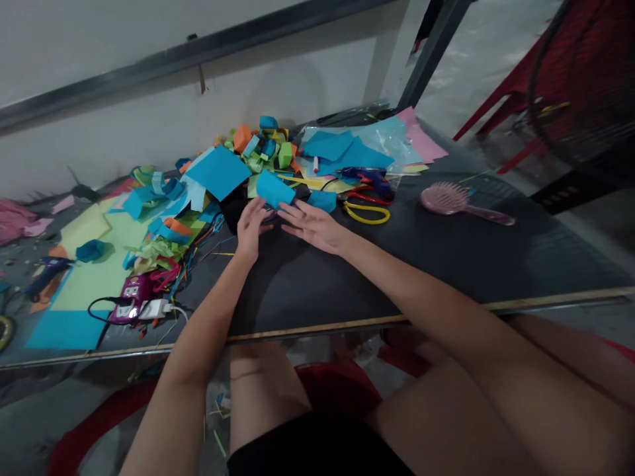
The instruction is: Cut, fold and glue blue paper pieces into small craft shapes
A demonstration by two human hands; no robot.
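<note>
A small curved piece of blue paper (274,190) is held up between my two hands over the dark table. My left hand (252,226) has its fingertips at the paper's lower left edge, fingers bent. At the lower right edge, the fingers of my right hand (315,226) reach out long and touch the paper; the thumbs are partly hard to make out. Just behind my right hand lies another blue paper piece (322,200). Scissors with yellow handles (367,213) and red-handled pliers (364,195) rest to its right.
A heap of folded paper pieces (268,145) stands at the wall. Flat blue sheets (221,172) lie in front of it. A purple power strip (131,299) with cords sits left, a blue glue gun (367,177) behind the scissors, a pink hairbrush (459,201) right. A fan (585,92) stands beyond.
</note>
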